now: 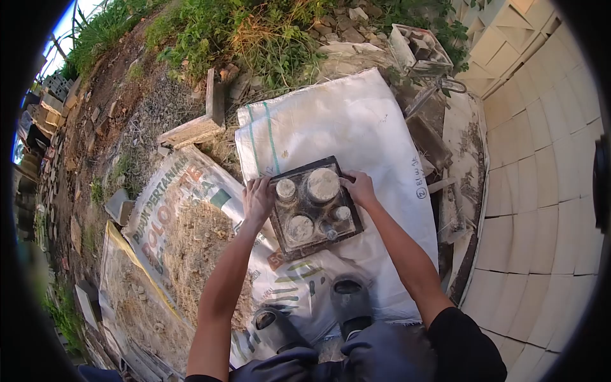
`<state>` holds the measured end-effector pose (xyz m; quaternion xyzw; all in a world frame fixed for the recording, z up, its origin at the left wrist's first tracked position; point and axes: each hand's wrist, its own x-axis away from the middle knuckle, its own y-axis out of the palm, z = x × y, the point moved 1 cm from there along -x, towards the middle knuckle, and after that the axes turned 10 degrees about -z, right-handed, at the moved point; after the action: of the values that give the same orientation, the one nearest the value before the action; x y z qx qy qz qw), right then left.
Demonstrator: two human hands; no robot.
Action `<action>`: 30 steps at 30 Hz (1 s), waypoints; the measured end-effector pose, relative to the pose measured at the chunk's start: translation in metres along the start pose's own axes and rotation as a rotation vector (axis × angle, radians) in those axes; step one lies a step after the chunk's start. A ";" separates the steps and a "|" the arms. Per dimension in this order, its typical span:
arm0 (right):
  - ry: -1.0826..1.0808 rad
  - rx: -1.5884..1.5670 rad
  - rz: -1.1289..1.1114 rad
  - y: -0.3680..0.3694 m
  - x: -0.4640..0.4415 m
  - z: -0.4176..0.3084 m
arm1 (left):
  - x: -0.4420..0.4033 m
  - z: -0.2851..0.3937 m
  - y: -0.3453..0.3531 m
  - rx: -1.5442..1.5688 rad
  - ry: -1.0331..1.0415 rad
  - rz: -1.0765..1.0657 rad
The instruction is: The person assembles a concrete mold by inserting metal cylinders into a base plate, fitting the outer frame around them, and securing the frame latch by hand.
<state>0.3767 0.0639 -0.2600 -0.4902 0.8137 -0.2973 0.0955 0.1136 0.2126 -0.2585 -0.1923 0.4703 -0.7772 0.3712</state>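
Note:
A dark square mould (316, 211) lies in front of me, with several round, dusty cylinders of different sizes standing up from its base. My left hand (258, 198) holds it by the left edge, fingers bent at the rim. On the opposite side my right hand (359, 188) grips the upper right edge, with the fingertips on the rim. Beneath the mould is a white woven sack (331, 121), spread flat. The undersides of the mould and some fingertips are hidden.
Sandy material (191, 254) covers a printed sack on the left. A wooden piece (194, 129) lies beyond it. A dusty crate (420, 48) holds chunks at the upper right. Stacked pale blocks (534, 191) stand along the right. My sandals (350, 299) are on the sacks.

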 end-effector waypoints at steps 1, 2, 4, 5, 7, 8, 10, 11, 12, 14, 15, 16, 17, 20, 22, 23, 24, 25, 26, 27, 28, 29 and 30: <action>-0.014 -0.082 -0.019 -0.003 0.005 0.000 | 0.002 0.004 -0.007 -0.001 0.013 0.005; -0.081 -0.045 -0.050 -0.007 0.016 0.001 | 0.005 0.008 -0.014 0.106 0.170 -0.004; -0.181 0.033 -0.150 -0.019 0.058 -0.013 | 0.015 0.016 -0.020 0.319 0.343 -0.131; -0.223 0.071 -0.216 -0.021 0.074 -0.020 | 0.014 0.020 -0.021 0.323 0.341 -0.114; -0.289 0.079 -0.205 -0.014 0.092 -0.023 | 0.014 0.033 -0.024 0.478 0.276 -0.219; -0.337 0.073 -0.186 -0.008 0.099 -0.023 | 0.012 0.044 -0.027 0.450 0.185 -0.209; -0.362 0.095 -0.140 0.004 0.109 -0.032 | 0.001 0.033 -0.008 0.386 0.215 -0.170; -0.379 0.120 -0.094 0.009 0.114 -0.035 | -0.001 0.026 0.003 0.328 0.246 -0.138; -0.376 0.121 -0.091 0.013 0.115 -0.031 | 0.000 0.026 0.004 0.329 0.248 -0.141; -0.238 0.178 -0.128 0.018 0.109 -0.019 | 0.004 0.025 0.008 0.499 0.091 -0.110; -0.235 0.178 -0.129 0.020 0.105 -0.013 | 0.004 0.028 0.003 0.500 0.090 -0.113; -0.242 0.176 -0.154 0.020 0.101 -0.008 | 0.006 0.034 -0.006 0.514 0.027 -0.140; -0.247 0.169 -0.178 0.023 0.099 -0.003 | 0.009 0.037 -0.012 0.525 -0.036 -0.172; -0.243 0.169 -0.239 0.015 0.093 -0.012 | 0.017 0.031 -0.004 0.466 -0.050 -0.119; -0.242 0.101 -0.266 0.016 0.086 -0.009 | 0.020 0.031 -0.007 0.467 -0.064 -0.143; -0.244 0.037 -0.287 0.016 0.084 -0.008 | 0.019 0.032 -0.009 0.469 -0.073 -0.162; -0.244 0.035 -0.287 0.014 0.087 -0.012 | 0.016 0.029 -0.008 0.468 -0.073 -0.163; -0.260 0.093 -0.280 0.010 0.092 -0.016 | 0.013 0.028 -0.006 0.422 -0.030 -0.153; -0.278 0.154 -0.274 0.008 0.095 -0.021 | 0.012 0.026 -0.004 0.377 0.012 -0.141; -0.281 0.156 -0.276 0.011 0.098 -0.019 | 0.011 0.026 -0.005 0.377 0.010 -0.137; -0.268 0.129 -0.240 0.015 0.101 -0.017 | 0.009 0.026 -0.007 0.387 0.021 -0.172; -0.254 0.103 -0.203 0.017 0.103 -0.016 | 0.008 0.027 -0.008 0.397 0.031 -0.208; -0.258 0.106 -0.202 0.018 0.104 -0.016 | 0.007 0.025 -0.006 0.398 0.033 -0.204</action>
<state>0.3046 -0.0128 -0.2434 -0.5980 0.7245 -0.2824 0.1943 0.1229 0.1938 -0.2413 -0.1492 0.2919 -0.8912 0.3136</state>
